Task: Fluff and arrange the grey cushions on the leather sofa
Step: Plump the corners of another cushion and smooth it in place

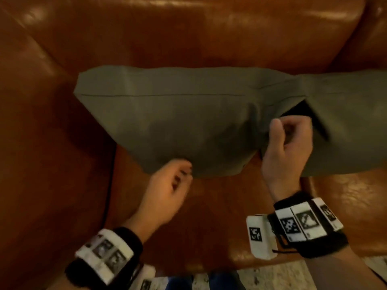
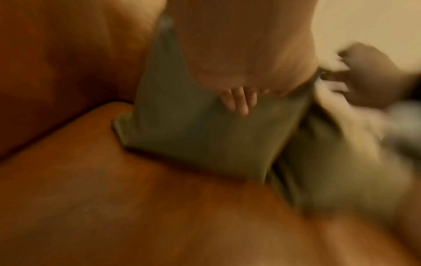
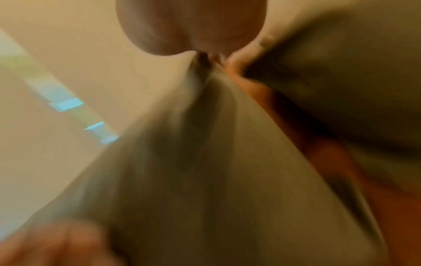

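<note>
My right hand (image 1: 287, 147) pinches the soft grey fabric cushion's (image 1: 178, 122) right edge; my left hand (image 1: 167, 189) hangs loosely curled at its lower edge, another grey cushion (image 1: 351, 122) beside it on the brown leather sofa (image 1: 52, 143).

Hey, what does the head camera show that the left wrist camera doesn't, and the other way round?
Only the head view shows the marker-covered wristbands, the pale patterned rug and the shiny backrest of the brown leather sofa.

Only the left wrist view shows a plain cream wall behind the sofa.

Both show the left hand at the near grey fabric cushion, the right hand at that cushion's other edge, and the second grey cushion. Blur hides either hand's grip.
</note>
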A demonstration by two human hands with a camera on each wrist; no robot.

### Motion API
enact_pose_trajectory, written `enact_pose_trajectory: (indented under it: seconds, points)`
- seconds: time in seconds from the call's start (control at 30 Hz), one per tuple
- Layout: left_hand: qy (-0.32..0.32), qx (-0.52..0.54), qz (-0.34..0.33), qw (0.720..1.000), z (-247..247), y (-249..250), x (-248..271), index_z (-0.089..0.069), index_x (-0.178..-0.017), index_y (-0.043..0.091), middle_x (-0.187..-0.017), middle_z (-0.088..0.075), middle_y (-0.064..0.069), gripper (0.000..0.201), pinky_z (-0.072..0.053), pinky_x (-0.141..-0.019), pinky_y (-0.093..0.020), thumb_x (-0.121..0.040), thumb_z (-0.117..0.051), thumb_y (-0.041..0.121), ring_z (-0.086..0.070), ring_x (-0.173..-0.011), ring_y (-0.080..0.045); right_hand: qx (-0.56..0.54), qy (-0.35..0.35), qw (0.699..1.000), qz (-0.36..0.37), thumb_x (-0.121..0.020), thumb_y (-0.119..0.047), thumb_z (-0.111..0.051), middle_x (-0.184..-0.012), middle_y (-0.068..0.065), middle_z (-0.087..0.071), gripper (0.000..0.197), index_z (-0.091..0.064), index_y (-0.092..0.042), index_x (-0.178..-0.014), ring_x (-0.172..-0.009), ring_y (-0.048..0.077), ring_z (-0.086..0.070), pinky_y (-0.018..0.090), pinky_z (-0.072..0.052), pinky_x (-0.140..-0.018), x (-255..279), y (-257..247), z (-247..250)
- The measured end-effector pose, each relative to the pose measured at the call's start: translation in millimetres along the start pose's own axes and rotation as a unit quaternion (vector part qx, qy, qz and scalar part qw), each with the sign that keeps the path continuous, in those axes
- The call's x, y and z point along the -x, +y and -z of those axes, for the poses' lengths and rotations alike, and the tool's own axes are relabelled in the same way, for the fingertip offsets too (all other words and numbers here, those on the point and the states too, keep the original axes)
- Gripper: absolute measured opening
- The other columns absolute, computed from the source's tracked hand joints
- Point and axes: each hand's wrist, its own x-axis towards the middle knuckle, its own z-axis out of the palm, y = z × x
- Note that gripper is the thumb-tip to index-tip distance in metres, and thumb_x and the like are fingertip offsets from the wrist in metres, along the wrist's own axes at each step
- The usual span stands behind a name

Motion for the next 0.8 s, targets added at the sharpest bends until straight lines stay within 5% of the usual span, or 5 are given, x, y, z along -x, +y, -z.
enact_pose_trajectory:
  seconds: [0.17, 0.27, 0.47, 0.67, 0.8]
  points:
    - [-0.014, 0.104, 0.107, 0.989, 30, 30, -49, -0.064, -0.087, 0.011, -0.077, -0.073, -0.007, 0.015, -0.050, -0.061, -0.015, -0.096, -0.053, 0.008, -0.071, -0.069, -0.016, 0.059, -0.092, 0.986, 0.123, -0.095, -0.020, -0.057, -0.067, -0.003, -0.051, 0.029, -0.055, -0.014, -0.068, -0.059, 0.000, -0.043, 0.011, -0.035, -0.060, -17, -21, 0]
    - [-0.076, 0.104, 0.128, 0.983, 30, 31, -57, -0.067, -0.086, 0.013, -0.081, -0.074, -0.008, 0.016, -0.053, -0.067, -0.020, -0.095, -0.055, 0.008, -0.072, -0.074, -0.015, 0.093, -0.303, 0.948, 0.032, -0.093, -0.033, -0.053, -0.065, 0.000, -0.064, 0.034, -0.069, -0.014, -0.070, -0.058, 0.010, -0.058, 0.033, -0.052, -0.060, -12, -24, -5]
    - [-0.329, -0.040, 0.157, 0.930, 6, 28, -65, -0.073, -0.100, 0.027, -0.107, -0.072, 0.006, 0.016, -0.050, -0.096, -0.034, -0.094, -0.059, 0.020, -0.065, -0.103, -0.010, 0.249, -0.667, 0.698, -0.076, -0.087, -0.030, -0.057, -0.068, -0.004, -0.072, 0.026, -0.073, -0.019, -0.070, -0.068, 0.011, -0.067, 0.032, -0.056, -0.071, -29, -41, -23]
    - [-0.487, -0.272, 0.145, 0.817, -29, 27, -72, -0.059, -0.122, 0.013, -0.123, -0.061, -0.008, 0.032, -0.034, -0.083, -0.026, -0.100, -0.044, 0.029, -0.053, -0.101, -0.020, 0.361, -0.805, 0.470, 0.020, -0.105, -0.019, -0.036, -0.070, -0.003, -0.033, 0.029, -0.062, -0.008, -0.100, -0.059, 0.010, -0.030, 0.030, -0.030, -0.075, 23, -31, -61]
    - [-0.475, -0.272, 0.160, 0.821, -41, -22, -71, -0.052, -0.126, 0.018, -0.127, -0.052, -0.004, 0.029, -0.031, -0.086, -0.024, -0.102, -0.039, 0.027, -0.046, -0.116, -0.022, 0.340, -0.775, 0.533, -0.016, -0.105, -0.022, -0.032, -0.081, 0.003, -0.047, 0.034, -0.058, -0.010, -0.086, -0.078, 0.020, -0.047, 0.034, -0.034, -0.080, 48, 19, -82]
